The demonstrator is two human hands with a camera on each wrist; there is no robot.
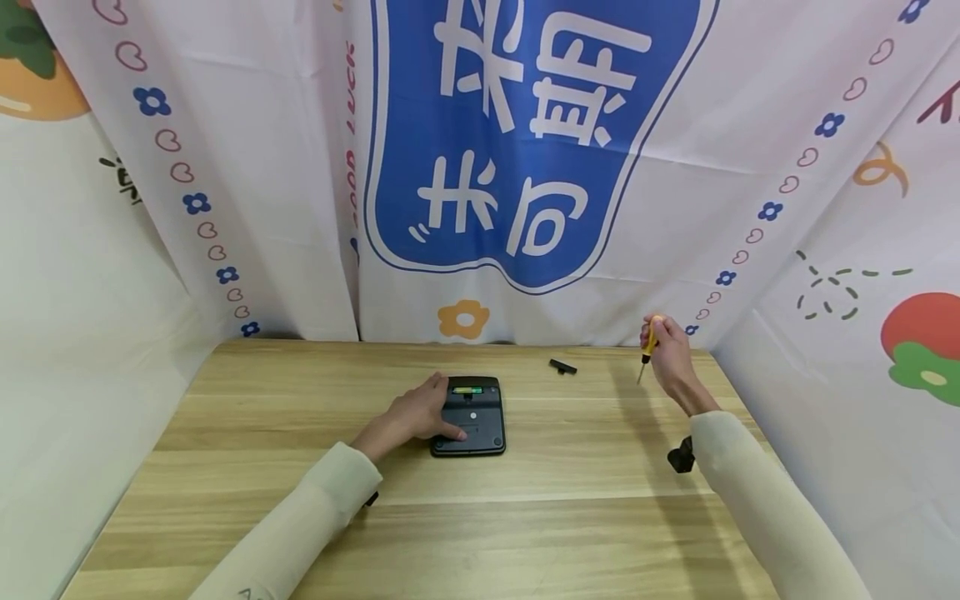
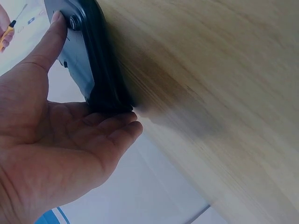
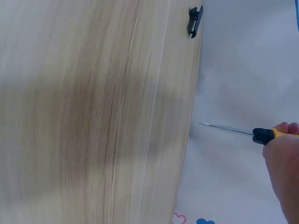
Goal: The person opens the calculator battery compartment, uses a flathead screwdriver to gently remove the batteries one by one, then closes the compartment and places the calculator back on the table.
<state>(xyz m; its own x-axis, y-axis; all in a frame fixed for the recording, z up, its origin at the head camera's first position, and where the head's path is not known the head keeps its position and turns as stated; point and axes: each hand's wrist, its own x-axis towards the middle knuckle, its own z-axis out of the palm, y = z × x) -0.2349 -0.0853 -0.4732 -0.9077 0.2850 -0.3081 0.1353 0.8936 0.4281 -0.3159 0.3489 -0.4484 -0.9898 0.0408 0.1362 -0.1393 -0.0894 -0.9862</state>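
A black calculator (image 1: 486, 427) lies face down on the table, its battery slot uncovered and a green-and-gold battery (image 1: 467, 390) inside. My left hand (image 1: 420, 412) holds it by the left side; the thumb (image 2: 53, 39) rests on its back and the other fingers are at its edge. Farther right, my right hand (image 1: 672, 360) grips a small screwdriver (image 3: 229, 129) by its yellow handle, above the table's back right part, metal tip pointing down in the head view. Between the hands, near the back edge, lies a small black battery cover (image 1: 562, 367).
The wooden table (image 1: 525, 533) ends at a printed white cloth (image 1: 300, 208) hanging behind it. White cloth walls (image 1: 847, 400) stand on both sides. A black wrist camera (image 1: 681, 456) shows at the right sleeve.
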